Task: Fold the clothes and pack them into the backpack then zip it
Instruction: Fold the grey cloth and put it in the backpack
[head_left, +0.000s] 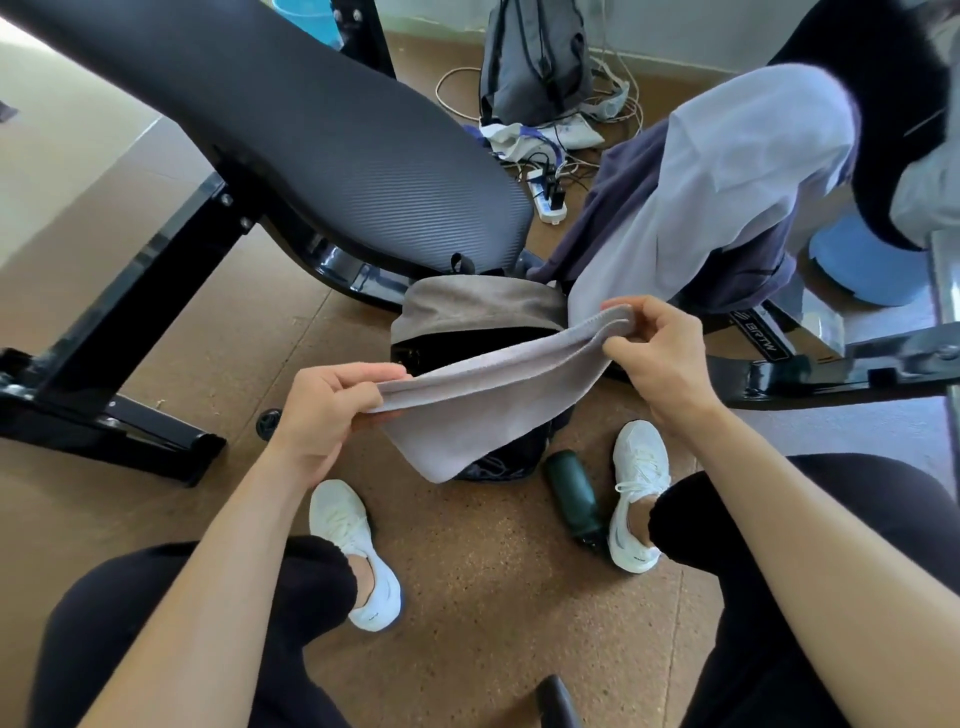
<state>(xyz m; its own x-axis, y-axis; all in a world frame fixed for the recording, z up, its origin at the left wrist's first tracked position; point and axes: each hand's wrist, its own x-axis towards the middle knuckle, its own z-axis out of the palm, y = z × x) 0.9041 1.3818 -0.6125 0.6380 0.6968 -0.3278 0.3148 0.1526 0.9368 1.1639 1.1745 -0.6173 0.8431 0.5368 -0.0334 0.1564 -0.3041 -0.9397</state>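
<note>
A light grey folded cloth (483, 395) hangs stretched between my two hands, above the floor. My left hand (332, 410) grips its left end with curled fingers. My right hand (654, 348) pinches its right end. Behind and below the cloth stands a grey and black backpack (478, 312), its top open and dark inside. A pale lavender garment (727, 182) and a dark navy garment (623, 213) lie draped over the bench frame at the right.
A black padded gym bench (322, 140) slopes across the upper left, its frame (104, 374) on the cork floor. A dark green bottle (574, 499) lies between my white shoes. A second grey bag (535, 62), cables and a power strip (545, 197) sit further back.
</note>
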